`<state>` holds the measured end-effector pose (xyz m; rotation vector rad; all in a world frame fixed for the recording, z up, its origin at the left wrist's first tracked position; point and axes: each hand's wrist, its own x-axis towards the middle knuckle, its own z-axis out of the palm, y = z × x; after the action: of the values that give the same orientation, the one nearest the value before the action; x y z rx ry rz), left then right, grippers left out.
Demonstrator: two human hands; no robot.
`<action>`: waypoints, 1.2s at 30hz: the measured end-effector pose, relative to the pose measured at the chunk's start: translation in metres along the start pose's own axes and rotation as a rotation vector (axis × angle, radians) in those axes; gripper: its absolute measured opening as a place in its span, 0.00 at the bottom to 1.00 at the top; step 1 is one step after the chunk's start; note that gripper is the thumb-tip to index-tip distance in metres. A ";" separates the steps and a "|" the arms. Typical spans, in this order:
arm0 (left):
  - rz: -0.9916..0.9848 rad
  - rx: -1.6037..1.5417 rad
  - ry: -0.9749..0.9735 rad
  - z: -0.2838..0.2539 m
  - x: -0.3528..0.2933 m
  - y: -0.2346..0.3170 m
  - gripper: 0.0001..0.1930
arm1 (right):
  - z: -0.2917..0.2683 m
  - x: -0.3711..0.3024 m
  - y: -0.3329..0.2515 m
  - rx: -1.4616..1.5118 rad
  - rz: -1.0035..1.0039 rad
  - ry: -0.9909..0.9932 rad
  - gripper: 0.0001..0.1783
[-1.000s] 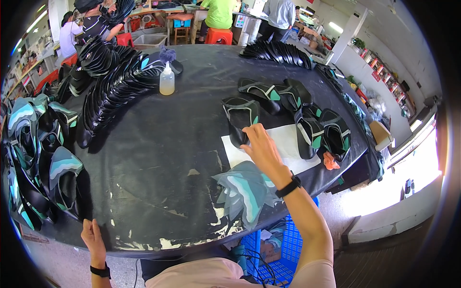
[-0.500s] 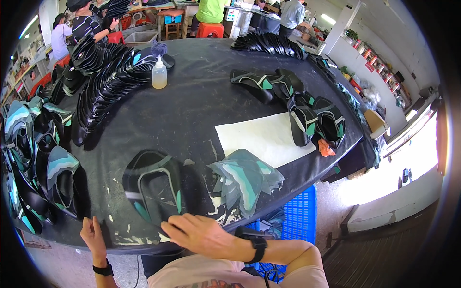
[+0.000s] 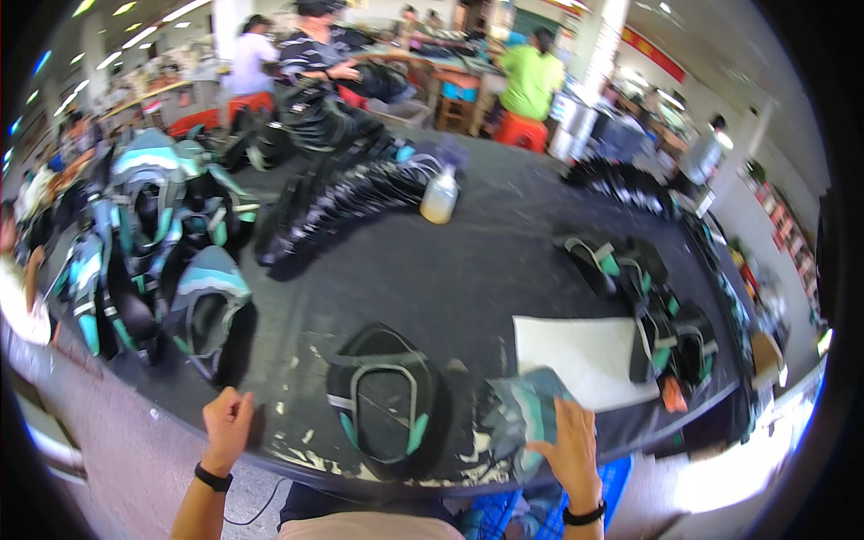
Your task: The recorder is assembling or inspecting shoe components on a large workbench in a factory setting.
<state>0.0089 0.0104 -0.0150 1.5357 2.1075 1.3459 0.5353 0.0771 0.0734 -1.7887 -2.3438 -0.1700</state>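
A black shoe upper (image 3: 390, 346) with grey trim and green patches lies on the table in front of me, touched by neither hand. My right hand (image 3: 569, 443) reaches over a loose stack of wave-patterned teal and grey shoe pieces (image 3: 515, 407), its thumb and fingers apart. Whether its fingertips grip a piece is not shown. To the left, at the near table edge, my left hand (image 3: 228, 421) is closed with curled fingers and no visible object. Beside it stands an assembled upper (image 3: 212, 281) with a wave-patterned front.
A pile of finished uppers (image 3: 144, 193) fills the table's left. Behind the middle, a squeeze bottle (image 3: 440, 196) stands beside a long row of black pieces (image 3: 360, 198). White paper (image 3: 571, 355) lies right, under more uppers (image 3: 661, 319). A blue crate (image 3: 615, 481) sits below; people work beyond.
My right hand has left the shoe upper and moved right to the wave-patterned stack. The upper now lies still. The view has turned left; my left hand stays closed near the table edge.
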 end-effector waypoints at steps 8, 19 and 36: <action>0.031 0.136 0.071 -0.014 -0.006 0.008 0.19 | 0.032 0.016 0.015 0.239 0.069 -0.103 0.46; 0.021 0.133 0.038 -0.011 -0.001 0.020 0.17 | 0.031 0.025 0.026 0.177 0.263 -0.254 0.46; 0.072 0.140 0.071 -0.013 -0.003 0.021 0.17 | 0.053 0.018 0.041 0.192 0.237 -0.251 0.48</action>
<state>0.0154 0.0018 0.0074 1.6551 2.2532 1.3205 0.5657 0.1158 0.0250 -2.0681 -2.1847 0.3197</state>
